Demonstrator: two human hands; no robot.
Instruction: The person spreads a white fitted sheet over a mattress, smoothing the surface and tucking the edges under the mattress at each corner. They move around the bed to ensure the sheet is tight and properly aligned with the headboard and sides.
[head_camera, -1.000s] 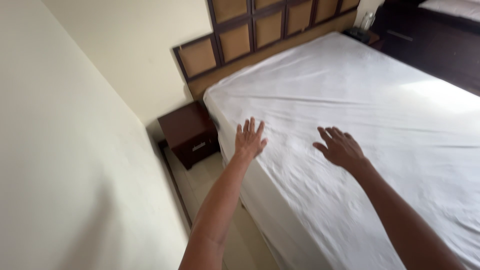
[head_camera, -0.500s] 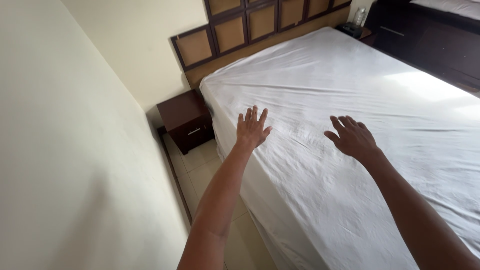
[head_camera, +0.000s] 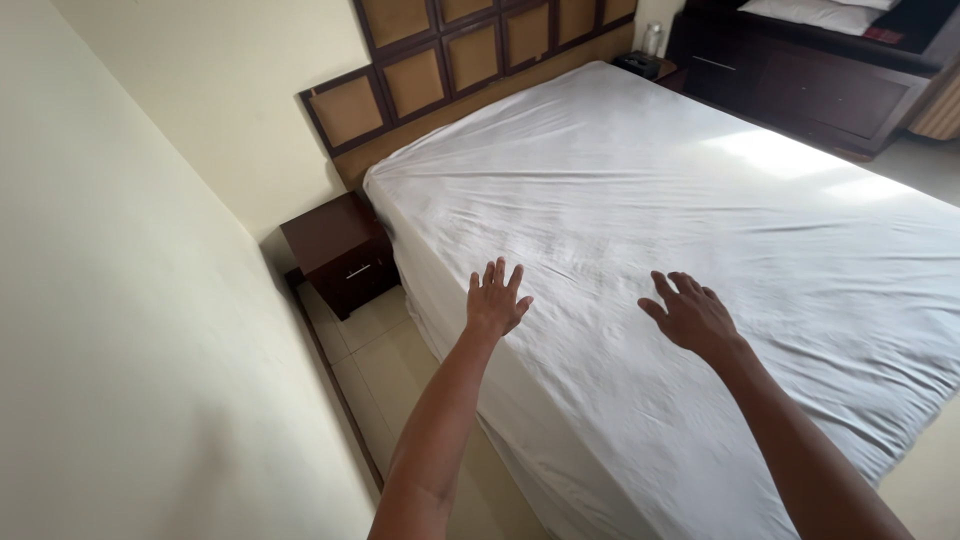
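White sheet (head_camera: 640, 230): stretched over the mattress, faintly creased, covering the whole bed top.
Left hand (head_camera: 495, 303): fingers spread, palm down at the near bed edge, gripping nothing.
Right hand (head_camera: 692, 315): flat and open on the sheet further in, holding nothing.
Risk: pressing sideways with flat palms could drag the fabric and bunch new wrinkles, or pull a tucked side loose.
Containers: dark nightstand (head_camera: 342, 252) beside the bed, drawer closed, contents hidden; dark cabinet (head_camera: 800, 90) beyond, a pillow (head_camera: 815, 12) on top.
Headboard (head_camera: 450, 60): brown panels against the wall.
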